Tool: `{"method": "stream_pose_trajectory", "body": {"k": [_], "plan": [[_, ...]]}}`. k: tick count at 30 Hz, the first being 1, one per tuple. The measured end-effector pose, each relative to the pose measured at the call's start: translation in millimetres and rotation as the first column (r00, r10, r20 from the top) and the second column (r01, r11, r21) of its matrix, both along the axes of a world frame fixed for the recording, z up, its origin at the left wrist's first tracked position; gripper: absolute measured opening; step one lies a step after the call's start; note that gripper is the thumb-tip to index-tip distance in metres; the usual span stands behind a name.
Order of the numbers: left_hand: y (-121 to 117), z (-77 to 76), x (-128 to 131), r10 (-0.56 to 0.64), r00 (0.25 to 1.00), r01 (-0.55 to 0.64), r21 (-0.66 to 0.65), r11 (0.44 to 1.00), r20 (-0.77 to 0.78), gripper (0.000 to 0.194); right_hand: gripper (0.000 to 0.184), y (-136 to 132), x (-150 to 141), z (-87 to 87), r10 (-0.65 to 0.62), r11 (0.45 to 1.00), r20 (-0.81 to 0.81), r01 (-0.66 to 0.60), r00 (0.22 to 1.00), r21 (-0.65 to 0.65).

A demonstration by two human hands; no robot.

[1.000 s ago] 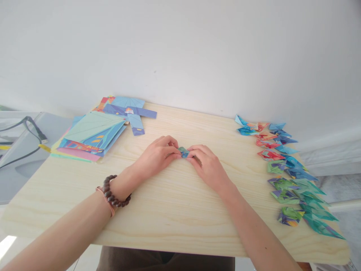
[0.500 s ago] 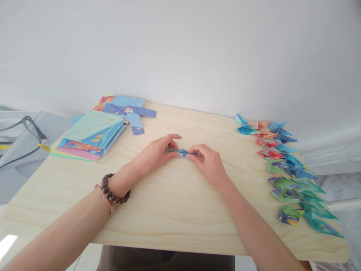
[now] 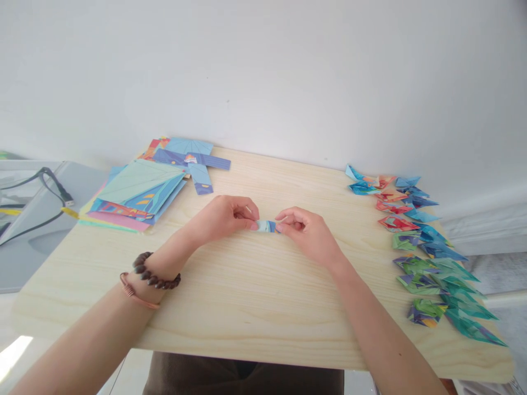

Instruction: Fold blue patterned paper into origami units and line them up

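Between my two hands, over the middle of the wooden table (image 3: 247,307), is a small folded paper (image 3: 265,226) in pale and darker blue. My left hand (image 3: 230,216) pinches its left end between thumb and fingers. The right end is pinched the same way by my right hand (image 3: 307,227). Its front side faces me as a short flat strip; the ends lie hidden under my fingertips. A dark beaded bracelet and a thin copper-coloured band circle my left wrist.
At the back left lies a stack of patterned paper sheets (image 3: 135,189), with crossed paper strips (image 3: 197,164) beside it. Rows of folded paper pieces (image 3: 420,269) in red, blue and green line the right side. A black cable (image 3: 53,186) hangs over a grey surface at left.
The folded paper has turned from a thin, twisted, edge-on shape to a flat strip facing me. My left hand's raised fingers have curled down, and both hands grip it at the ends.
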State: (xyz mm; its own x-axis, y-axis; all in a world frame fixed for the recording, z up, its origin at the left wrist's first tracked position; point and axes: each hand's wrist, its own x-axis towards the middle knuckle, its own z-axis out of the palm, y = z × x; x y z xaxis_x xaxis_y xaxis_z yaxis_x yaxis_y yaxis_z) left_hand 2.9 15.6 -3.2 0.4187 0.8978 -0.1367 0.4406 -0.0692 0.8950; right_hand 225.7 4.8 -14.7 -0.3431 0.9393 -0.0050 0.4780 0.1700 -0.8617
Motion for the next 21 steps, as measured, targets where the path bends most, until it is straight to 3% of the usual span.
{"method": "stream_pose_trajectory", "body": {"k": [6,12,15,18,21], "plan": [[0,4.8,0,-0.077,0.995,0.077,-0.001,0.997,-0.056,0.017,0.018,1,3,7.1,0.099,0.995,0.076,-0.100,0.992,0.015],[0,4.1,-1,-0.124,0.985,0.127,0.020,0.992,-0.116,0.017,0.021,0,5,5.1,0.107,0.994,0.082,-0.105,0.991,-0.027],[-1,-0.4,-4,-0.156,0.982,0.172,0.160,0.972,-0.109,0.017,0.017,-3,4,1.3,0.089,0.992,0.088,-0.096,0.992,0.079],[-2,-7.4,-6,-0.237,0.964,0.264,0.353,0.898,-0.119,0.020,0.017,-5,3,-3.3,0.097,0.972,0.095,-0.115,0.991,0.207],[-2,-13.4,-7,-0.271,0.951,0.309,0.455,0.835,-0.148,0.025,0.018,-7,3,-7.0,0.099,0.954,0.087,-0.119,0.991,0.274]]}}
